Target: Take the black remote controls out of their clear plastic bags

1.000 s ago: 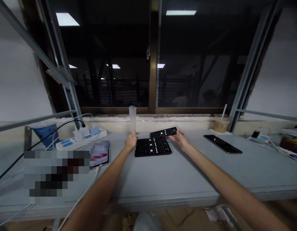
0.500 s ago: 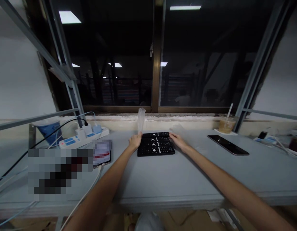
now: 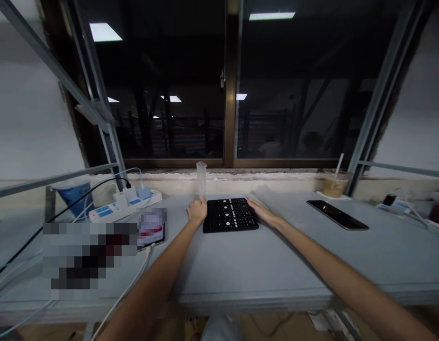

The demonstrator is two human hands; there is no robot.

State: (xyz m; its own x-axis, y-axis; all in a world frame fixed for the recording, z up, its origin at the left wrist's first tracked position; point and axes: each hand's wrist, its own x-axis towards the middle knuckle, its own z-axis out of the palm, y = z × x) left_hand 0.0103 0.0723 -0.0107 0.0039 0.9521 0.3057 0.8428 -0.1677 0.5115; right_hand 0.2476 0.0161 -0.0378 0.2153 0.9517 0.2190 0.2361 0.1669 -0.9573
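Observation:
Several black remote controls with white buttons lie side by side, close together, on the grey table. My left hand is at their left ends, its fingers closed around the bottom of a translucent plastic sleeve that stands up above it. At the right ends of the upper remotes is my right hand, its fingers stretched out along the edge. Something translucent, perhaps plastic, lies blurred behind my right hand.
To the left are a white power strip with chargers, cables, a blue cup and a lit phone. To the right lie a dark phone and a drink cup with a straw. A window stands behind.
The farthest remote has come down towards me against the others. My left hand and the sleeve have shifted slightly left, and my right hand's fingers have moved a little nearer and left.

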